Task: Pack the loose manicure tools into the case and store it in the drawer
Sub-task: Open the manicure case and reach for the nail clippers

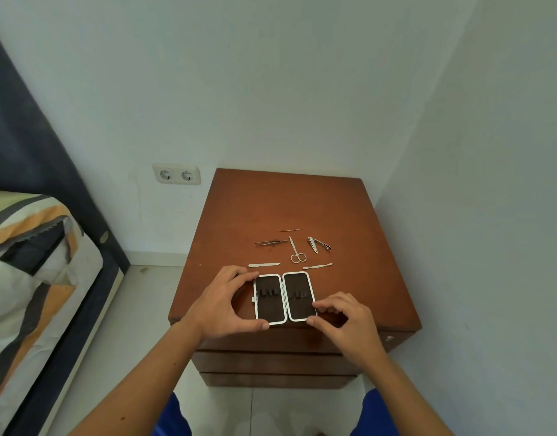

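Note:
The manicure case (284,298) lies open flat near the front edge of the brown nightstand (302,202), its two dark halves empty, with white rims. My left hand (222,305) grips its left half with thumb and fingers. My right hand (346,319) pinches the lower right corner. Behind the case lie loose metal tools: a nail file (264,264), a cuticle pusher (317,266), small scissors (296,251), tweezers (270,243), nail clippers (318,244) and a thin pin (290,230).
The nightstand has stacked drawers (270,361) at its front, all closed. A bed (35,278) with a striped cover stands to the left, with a strip of floor between. A double wall socket (176,174) sits behind. Walls close in at back and right.

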`<control>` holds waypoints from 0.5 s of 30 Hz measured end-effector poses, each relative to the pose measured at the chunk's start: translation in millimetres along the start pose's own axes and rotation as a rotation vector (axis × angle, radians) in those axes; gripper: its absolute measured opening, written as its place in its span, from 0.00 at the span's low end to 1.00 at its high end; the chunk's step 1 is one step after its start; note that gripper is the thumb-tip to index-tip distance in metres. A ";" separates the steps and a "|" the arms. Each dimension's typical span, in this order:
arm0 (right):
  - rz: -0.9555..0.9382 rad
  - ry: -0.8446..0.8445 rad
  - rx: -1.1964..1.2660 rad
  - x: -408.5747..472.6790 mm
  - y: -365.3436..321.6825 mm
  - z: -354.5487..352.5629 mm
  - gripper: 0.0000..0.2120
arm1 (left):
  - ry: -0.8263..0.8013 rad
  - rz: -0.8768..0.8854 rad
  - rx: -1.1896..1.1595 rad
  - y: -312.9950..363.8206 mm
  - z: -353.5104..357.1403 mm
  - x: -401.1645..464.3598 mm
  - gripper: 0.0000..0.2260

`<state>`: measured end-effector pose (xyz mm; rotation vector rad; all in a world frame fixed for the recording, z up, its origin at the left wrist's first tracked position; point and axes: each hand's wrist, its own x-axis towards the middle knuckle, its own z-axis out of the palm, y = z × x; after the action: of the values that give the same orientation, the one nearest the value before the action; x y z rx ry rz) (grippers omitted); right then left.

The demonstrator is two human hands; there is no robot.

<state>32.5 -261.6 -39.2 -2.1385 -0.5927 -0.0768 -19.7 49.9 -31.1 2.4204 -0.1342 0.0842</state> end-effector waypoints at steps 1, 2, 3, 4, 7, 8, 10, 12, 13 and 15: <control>0.016 0.008 0.024 3.2 -0.7 -1.6 0.10 | -0.004 -0.004 -0.002 -0.2 0.0 -0.2 0.49; 0.034 0.015 0.043 7.8 -1.9 -3.4 0.09 | -0.008 -0.010 -0.004 -0.2 -0.2 -0.6 0.49; 0.050 0.021 0.054 13.7 -2.9 -5.3 0.09 | -0.011 -0.013 -0.006 -0.4 -0.2 -1.0 0.49; 0.063 0.027 0.062 20.6 -3.5 -6.5 0.09 | -0.012 -0.013 -0.005 -0.5 -0.2 -1.5 0.49; 0.097 0.057 0.088 45.3 -3.4 -9.2 0.08 | -0.001 -0.014 0.006 0.9 -0.3 -1.7 0.49; 0.101 0.067 0.091 54.2 -3.0 -9.6 0.08 | 0.007 -0.018 0.006 1.4 -0.5 -1.7 0.49; 0.103 0.073 0.086 70.8 -3.8 -9.6 0.08 | 0.019 -0.022 0.000 2.2 0.0 -2.3 0.49; 0.101 0.075 0.062 88.2 -4.8 -8.7 0.08 | 0.017 -0.027 -0.005 2.3 0.0 -3.2 0.49; 0.106 0.078 0.047 96.5 -3.8 -7.8 0.07 | 0.013 -0.030 -0.004 2.0 0.1 -3.3 0.49; 0.131 0.090 0.017 111.7 0.4 -5.1 0.07 | 0.010 -0.023 0.005 1.4 -0.2 -2.6 0.50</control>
<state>132.1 -222.7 -6.8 -2.1399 -0.3991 -0.0951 -22.5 49.2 -30.3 2.4260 -0.1012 0.0862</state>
